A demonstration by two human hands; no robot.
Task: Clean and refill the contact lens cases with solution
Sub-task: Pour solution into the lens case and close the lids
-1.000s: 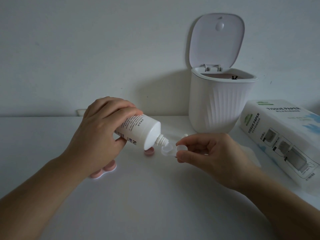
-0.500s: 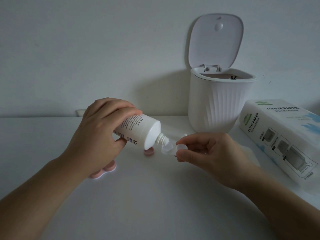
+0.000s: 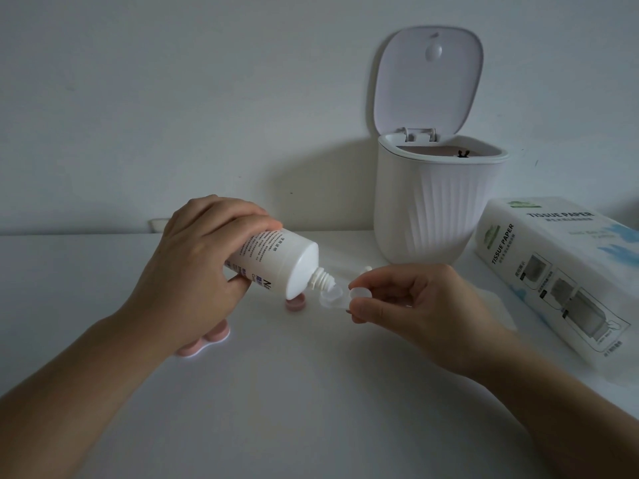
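Note:
My left hand [image 3: 197, 264] grips a white solution bottle [image 3: 280, 261], tilted with its uncapped nozzle pointing down to the right. The nozzle tip sits right over one well of a clear contact lens case [image 3: 337, 298], which my right hand [image 3: 411, 299] pinches by its other end, just above the table. A pink contact lens case [image 3: 207, 340] lies on the table, partly hidden under my left wrist. A loose pink cap [image 3: 296, 303] lies below the bottle.
A white ribbed desktop bin [image 3: 435, 209] stands at the back right with its lid up. A pack of tissue paper [image 3: 560, 278] lies at the right, with a loose tissue sheet [image 3: 498, 305] beside my right hand. The white table [image 3: 311, 392] meets a wall behind.
The clear case and the nozzle have come slightly closer together; the nozzle tip is now over the well. Both hands otherwise hold almost the same place.

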